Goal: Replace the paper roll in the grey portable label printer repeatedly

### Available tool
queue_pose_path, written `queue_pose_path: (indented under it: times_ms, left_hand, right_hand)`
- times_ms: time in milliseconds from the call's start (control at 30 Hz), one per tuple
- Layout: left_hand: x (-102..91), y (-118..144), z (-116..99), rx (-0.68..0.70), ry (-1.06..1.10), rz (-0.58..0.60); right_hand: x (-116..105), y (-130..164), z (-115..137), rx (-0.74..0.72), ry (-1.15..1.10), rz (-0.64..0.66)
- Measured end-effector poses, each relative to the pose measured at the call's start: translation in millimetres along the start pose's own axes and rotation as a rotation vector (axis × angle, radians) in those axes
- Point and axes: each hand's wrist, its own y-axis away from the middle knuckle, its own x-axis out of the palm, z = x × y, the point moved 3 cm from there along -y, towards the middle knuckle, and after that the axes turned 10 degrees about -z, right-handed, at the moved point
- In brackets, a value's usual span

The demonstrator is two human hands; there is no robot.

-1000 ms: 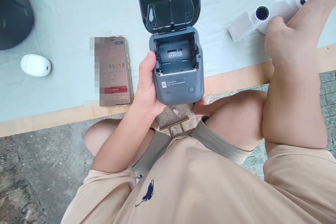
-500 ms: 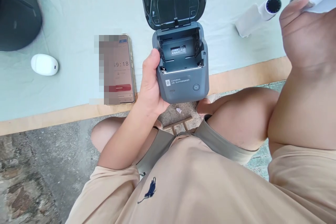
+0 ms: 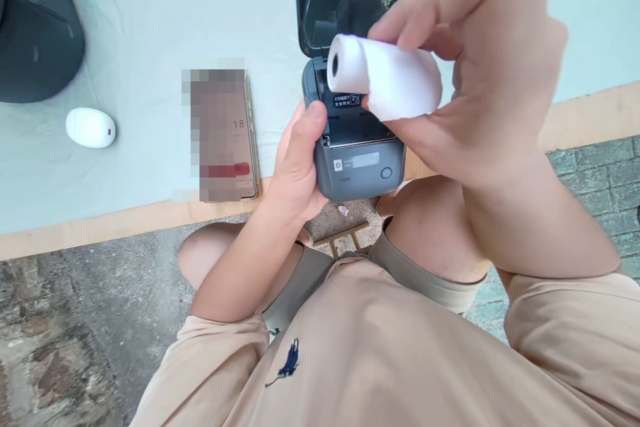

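**Paper roll held over the open printer bay**

The small grey printer [image 3: 359, 163] is gripped at its left side by the left hand [image 3: 295, 167], thumb pressed on the upper edge by the bay, fingers wrapped beneath out of sight. Its dark lid [image 3: 350, 0] is flung fully back, and the body is held at the front edge of the tabletop [image 3: 145, 27], above the knees.

The white paper roll [image 3: 385, 80] is clamped in the right hand [image 3: 480, 87], fingertips on top and thumb below, directly above the open bay [image 3: 353, 123] and not yet seated. The core hole is turned to the left; the roll lies roughly crosswise, slightly tilted.

Handling notes, as judgement:
- The roll axis is best squared to the bay's side walls before lowering; the present tilt could jam one end.
- The loose end cannot be made out; which way the paper unwinds is best checked first, so that the tail is fed toward the front slot.
- The printer is best kept firmly braced by the left hand while the roll is dropped in.
- A short tail is to be left out before the lid is shut.

On the tabletop: a phone [image 3: 225, 140] just left of the printer, a white oval device [image 3: 91, 127] further left, a dark object [image 3: 37, 33] at the far corner.
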Motion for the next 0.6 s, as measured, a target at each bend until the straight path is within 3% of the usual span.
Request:
queue_pose_path:
  times_ms: [100, 267, 433, 600]
  left_hand:
    - [-2.8, 2, 1, -0.021, -0.027, -0.001]
    - [-5.2, 4, 0, -0.037, -0.034, 0.021]
    - [2.0, 5, -7, -0.037, 0.014, 0.089]
    - [-2.8, 5, -8, -0.02, -0.02, 0.112]
  right_hand:
    - [0, -2, 4, -0.156, 0.153, 0.014]
    - [3, -3, 0, -0.252, 0.066, 0.084]
    - [-2, 3, 3, -0.336, 0.149, -0.074]
    - [6, 18, 4, -0.571, 0.103, -0.045]
